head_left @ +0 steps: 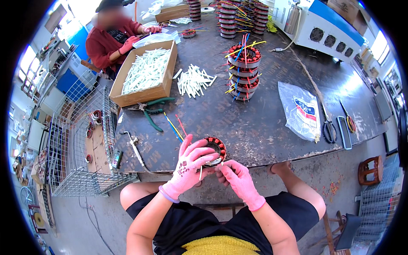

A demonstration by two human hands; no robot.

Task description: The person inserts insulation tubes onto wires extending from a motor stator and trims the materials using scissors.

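Sitting at the counter (263,127) edge, the wound stator ring (214,149) is steadied by the left hand (187,168) curled around it while the right hand (238,178) pinches a thin white sleeve (201,172), which could slip and drop floorward

gloved hands (212,172), wound stator (214,149), workbench (255,123)

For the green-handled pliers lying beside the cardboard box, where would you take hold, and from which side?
Take the green-handled pliers by both green handles, about midway along, coming from above. They lie flat on the dark table with the handles spread, one towards the cardboard box and one towards the table edge, so a hand closing from above could gather them together.
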